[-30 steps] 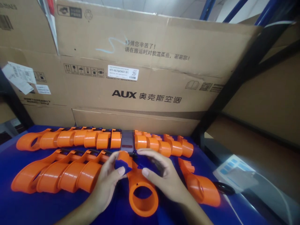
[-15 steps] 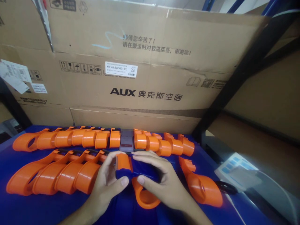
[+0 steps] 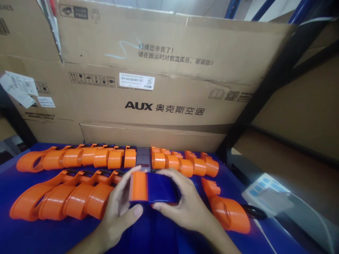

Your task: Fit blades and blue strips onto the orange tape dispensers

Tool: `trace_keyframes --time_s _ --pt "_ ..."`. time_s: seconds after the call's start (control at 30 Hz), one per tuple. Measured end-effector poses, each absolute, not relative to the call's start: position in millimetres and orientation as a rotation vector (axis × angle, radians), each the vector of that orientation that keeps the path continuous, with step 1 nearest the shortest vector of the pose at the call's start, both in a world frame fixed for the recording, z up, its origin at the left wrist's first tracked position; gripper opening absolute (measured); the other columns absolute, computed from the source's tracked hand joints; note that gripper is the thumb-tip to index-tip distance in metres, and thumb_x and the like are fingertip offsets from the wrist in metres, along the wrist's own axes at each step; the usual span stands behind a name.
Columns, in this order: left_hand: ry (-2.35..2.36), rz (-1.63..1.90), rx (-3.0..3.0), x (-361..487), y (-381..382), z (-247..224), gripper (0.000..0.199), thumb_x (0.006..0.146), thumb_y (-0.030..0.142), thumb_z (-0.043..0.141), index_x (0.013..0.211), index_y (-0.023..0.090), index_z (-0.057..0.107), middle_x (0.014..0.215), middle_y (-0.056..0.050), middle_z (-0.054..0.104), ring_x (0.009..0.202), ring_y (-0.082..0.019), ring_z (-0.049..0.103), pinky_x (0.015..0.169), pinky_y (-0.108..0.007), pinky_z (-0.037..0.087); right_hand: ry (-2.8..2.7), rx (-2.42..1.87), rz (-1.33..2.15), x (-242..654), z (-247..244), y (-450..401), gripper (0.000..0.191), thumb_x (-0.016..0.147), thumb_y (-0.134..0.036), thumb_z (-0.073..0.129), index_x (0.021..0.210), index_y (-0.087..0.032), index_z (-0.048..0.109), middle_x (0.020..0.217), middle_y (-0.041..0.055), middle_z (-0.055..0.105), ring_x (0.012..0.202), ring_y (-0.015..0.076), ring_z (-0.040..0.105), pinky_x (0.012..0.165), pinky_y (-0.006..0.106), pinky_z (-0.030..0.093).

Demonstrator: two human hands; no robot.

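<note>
An orange and blue plastic piece (image 3: 162,187) is held between both hands above the blue surface, its flat face turned up. My left hand (image 3: 123,201) grips its orange end, which has a toothed edge on the left. Around the blue end, my right hand (image 3: 182,203) is closed with the thumb along the near edge. The underside of the piece is hidden. Left of my left hand lies a row of orange ring-shaped parts (image 3: 76,201); another orange part (image 3: 233,213) lies to the right of my right hand.
A back row of orange parts (image 3: 102,157) runs along the blue table (image 3: 16,234), with a grey device (image 3: 143,158) in its middle. Behind stands a large cardboard sheet (image 3: 164,88). At the right are a black frame post (image 3: 254,109) and a white-and-blue packet (image 3: 267,192).
The held piece has rotated so its flat orange and blue face shows, and its orange ring has gone out of sight. Both hands still hold it; the camera view has shifted slightly.
</note>
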State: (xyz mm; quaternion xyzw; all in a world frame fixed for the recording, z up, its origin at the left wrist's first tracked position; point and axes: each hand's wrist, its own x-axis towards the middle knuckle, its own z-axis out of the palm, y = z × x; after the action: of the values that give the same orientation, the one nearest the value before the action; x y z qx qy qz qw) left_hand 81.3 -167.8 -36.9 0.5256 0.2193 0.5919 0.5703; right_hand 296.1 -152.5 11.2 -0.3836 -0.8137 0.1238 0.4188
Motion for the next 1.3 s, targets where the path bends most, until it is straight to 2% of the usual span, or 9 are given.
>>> trace_keyframes --time_s 0.1,0.17,0.3,0.4,0.73,0.9,1.17,1.3 --pt "0.554 1.366 1.230 83 -166 -34 0.070 0.086 0.033 0.075 0.150 0.031 0.046 0.157 -0.010 0.049 0.145 -0.036 0.044 0.118 -0.046 0.039 -2.060 -0.923 0.147 298 9 -150 0.064 0.077 -0.041 0.086 0.130 -0.026 0.056 0.120 0.0098 0.067 0.110 0.0299 0.065 0.097 0.047 0.054" --pt "0.604 1.369 1.234 85 -164 -34 0.066 0.086 0.032 0.076 0.146 0.032 0.048 0.154 -0.009 0.051 0.142 -0.034 0.048 0.115 -0.046 0.042 -2.084 -0.918 0.018 300 5 -149 0.058 0.079 -0.039 0.084 0.129 -0.025 0.057 0.117 0.0116 0.066 0.107 0.0310 0.064 0.095 0.050 0.054" --pt "0.805 1.452 1.293 86 -157 -42 0.047 0.083 0.029 0.079 0.125 0.029 0.059 0.133 -0.006 0.065 0.123 -0.030 0.063 0.103 -0.041 0.050 -2.131 -0.860 -0.152 300 -3 -146 0.053 0.082 -0.038 0.082 0.128 -0.025 0.059 0.114 0.0127 0.063 0.103 0.0314 0.064 0.090 0.052 0.054" --pt "0.930 1.488 1.338 85 -155 -46 0.040 0.083 0.030 0.079 0.118 0.028 0.060 0.121 -0.004 0.067 0.114 -0.028 0.064 0.097 -0.038 0.050 -2.146 -0.815 -0.183 299 -6 -144 0.055 0.082 -0.038 0.082 0.129 -0.025 0.057 0.114 0.0128 0.062 0.102 0.0308 0.063 0.089 0.052 0.054" --pt "0.950 1.515 1.355 82 -153 -48 0.036 0.080 0.030 0.081 0.109 0.028 0.059 0.105 0.000 0.064 0.099 -0.024 0.061 0.086 -0.033 0.048 -2.140 -0.762 -0.201 297 -10 -145 0.066 0.080 -0.038 0.085 0.136 -0.027 0.050 0.111 0.0116 0.061 0.098 0.0291 0.062 0.083 0.049 0.053" --pt "0.953 1.528 1.328 82 -151 -48 0.039 0.077 0.032 0.084 0.107 0.027 0.059 0.104 -0.001 0.063 0.101 -0.025 0.061 0.086 -0.034 0.048 -2.141 -0.759 -0.198 296 -9 -146 0.070 0.080 -0.039 0.084 0.140 -0.029 0.049 0.113 0.0115 0.061 0.099 0.0295 0.063 0.084 0.050 0.053" --pt "0.925 1.500 1.300 79 -151 -50 0.039 0.080 0.031 0.082 0.110 0.026 0.058 0.108 -0.002 0.066 0.100 -0.025 0.064 0.087 -0.035 0.049 -2.139 -0.752 -0.187 295 -7 -147 0.070 0.082 -0.037 0.083 0.145 -0.032 0.052 0.117 0.0111 0.064 0.105 0.0305 0.064 0.090 0.051 0.053" --pt "0.890 1.475 1.296 83 -156 -45 0.045 0.082 0.031 0.080 0.121 0.029 0.058 0.120 -0.004 0.068 0.109 -0.026 0.066 0.097 -0.038 0.051 -2.117 -0.781 -0.184 294 -7 -148 0.069 0.081 -0.038 0.084 0.142 -0.030 0.054 0.115 0.0116 0.065 0.101 0.0303 0.065 0.088 0.050 0.054"
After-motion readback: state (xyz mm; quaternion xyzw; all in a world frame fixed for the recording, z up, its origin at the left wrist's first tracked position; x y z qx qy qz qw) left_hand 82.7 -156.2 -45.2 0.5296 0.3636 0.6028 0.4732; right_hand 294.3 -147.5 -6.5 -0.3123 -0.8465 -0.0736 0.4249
